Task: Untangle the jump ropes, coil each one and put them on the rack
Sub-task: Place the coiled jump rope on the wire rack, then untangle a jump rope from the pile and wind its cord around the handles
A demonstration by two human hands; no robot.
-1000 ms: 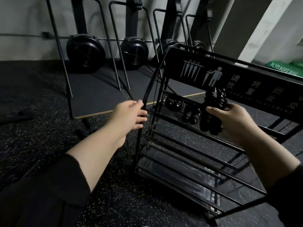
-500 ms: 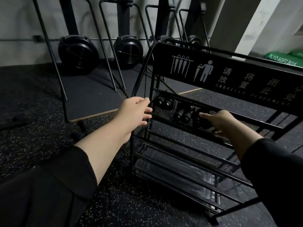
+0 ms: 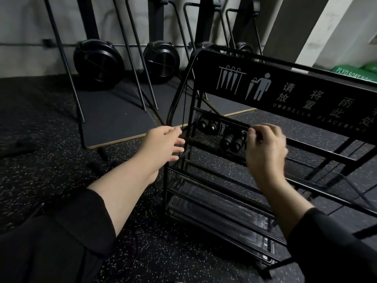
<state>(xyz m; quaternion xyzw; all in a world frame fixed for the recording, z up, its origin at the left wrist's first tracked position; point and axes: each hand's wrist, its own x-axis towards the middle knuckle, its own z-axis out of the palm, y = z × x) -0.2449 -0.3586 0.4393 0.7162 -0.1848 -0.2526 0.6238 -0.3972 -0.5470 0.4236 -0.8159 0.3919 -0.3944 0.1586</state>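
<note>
Speckled black rubber floor (image 3: 61, 160) runs under everything, with a rack (image 3: 285, 92) standing on it to the right. Nearest the camera, loose cord (image 3: 133, 252) trails over the floor by the left sleeve, and further out what may be rope handles (image 3: 95, 166) lie on the floor; it is too dark to tell. So at least one rope probably waits to be untangled.

Left hand (image 3: 163, 144) reaches toward the rack's left front post (image 3: 166, 180), fingers straight and apart, holding nothing; whether the fingertips touch the post cannot be told. Right hand (image 3: 265, 148) is at the front rail (image 3: 318, 144) of the upper shelf, blurred, fingers curled with thumb and forefinger close together. It hides whatever lies behind it, so whether it pinches anything I cannot tell.

On the mesh shelf (image 3: 206, 139), near its left end, sit two coiled ropes: one (image 3: 209, 124) at the left back, one (image 3: 233, 140) just left of the right hand, handle ends facing out.

Risks, as I judge them: the coils are unsecured, so a knuckle brushing the second one could loosen it or roll it toward the shelf's front edge. The rack looks light, and a push at the post could shift it. Cord underfoot could snag a leg.

Behind stand machines (image 3: 98, 62) on a mat (image 3: 114, 121) against the wall.
</note>
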